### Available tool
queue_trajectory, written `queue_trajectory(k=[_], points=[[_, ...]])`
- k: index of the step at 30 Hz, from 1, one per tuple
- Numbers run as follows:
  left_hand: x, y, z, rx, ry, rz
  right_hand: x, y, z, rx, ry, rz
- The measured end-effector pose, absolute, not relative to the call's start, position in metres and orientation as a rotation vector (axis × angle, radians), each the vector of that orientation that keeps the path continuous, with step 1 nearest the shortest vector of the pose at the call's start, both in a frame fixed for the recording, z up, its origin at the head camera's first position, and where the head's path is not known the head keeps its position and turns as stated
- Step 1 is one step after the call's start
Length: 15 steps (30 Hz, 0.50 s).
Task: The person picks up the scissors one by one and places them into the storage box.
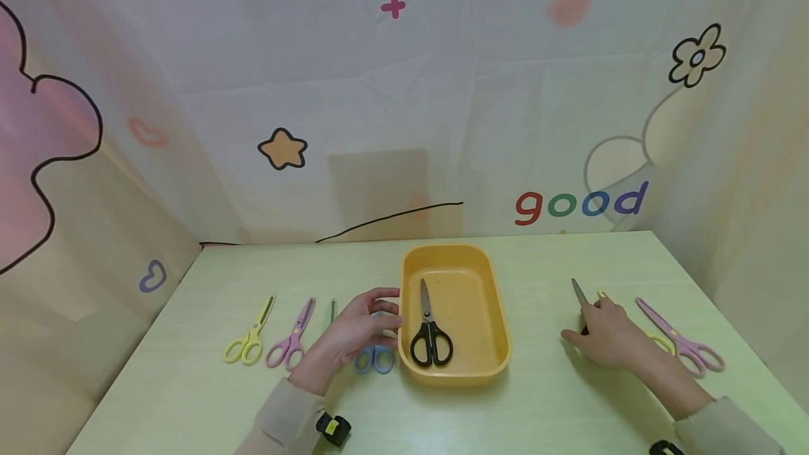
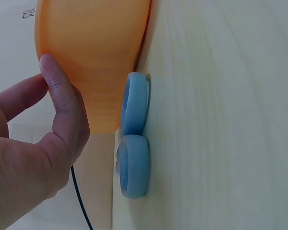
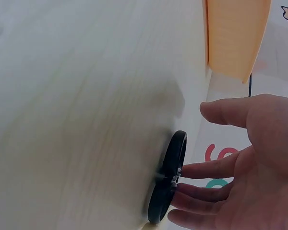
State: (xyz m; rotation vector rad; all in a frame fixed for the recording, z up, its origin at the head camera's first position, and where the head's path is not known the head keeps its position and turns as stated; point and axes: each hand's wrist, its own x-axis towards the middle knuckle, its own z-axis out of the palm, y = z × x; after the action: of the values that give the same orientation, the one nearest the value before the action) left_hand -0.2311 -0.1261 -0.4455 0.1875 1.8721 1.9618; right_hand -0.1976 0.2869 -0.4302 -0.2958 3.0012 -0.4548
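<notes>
A yellow plastic tray [image 1: 468, 328] holds one pair of black-handled scissors [image 1: 427, 332]. My left hand [image 1: 360, 325] grips the left rim of the tray with thumb and fingertips, seen close in the left wrist view. Below that hand, the ring handles of blue scissors [image 2: 135, 165] lie on the table beside the tray. On the right, my right hand [image 1: 607, 335] reaches over a second pair of black-handled scissors [image 3: 167, 182]. Its fingertips [image 3: 187, 171] are right at these handles, with the thumb spread well apart. The metal blade points away, beyond the fingers.
Left on the table [image 1: 208, 399] lie yellow scissors [image 1: 248, 339], pink scissors [image 1: 297, 339] and a partly hidden pale green pair [image 1: 333, 309]. Purple scissors [image 1: 679, 343] and partly covered yellow scissors [image 1: 661, 343] lie by the right arm. A printed curtain [image 1: 379, 90] hangs behind.
</notes>
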Motion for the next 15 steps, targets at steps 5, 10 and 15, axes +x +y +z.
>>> queue_trajectory(k=[5,10,15], points=[[-0.231,-0.126,-0.445,0.189,1.866,1.965,-0.2,0.287,-0.432,-0.309,3.003,-0.472],[-0.231,-0.126,-0.445,0.183,1.866,1.963,-0.204,0.281,-0.434,-0.281,2.996,-0.473],[-0.231,-0.126,-0.444,0.187,1.86,1.962,-0.208,0.271,-0.434,-0.26,2.985,-0.497]])
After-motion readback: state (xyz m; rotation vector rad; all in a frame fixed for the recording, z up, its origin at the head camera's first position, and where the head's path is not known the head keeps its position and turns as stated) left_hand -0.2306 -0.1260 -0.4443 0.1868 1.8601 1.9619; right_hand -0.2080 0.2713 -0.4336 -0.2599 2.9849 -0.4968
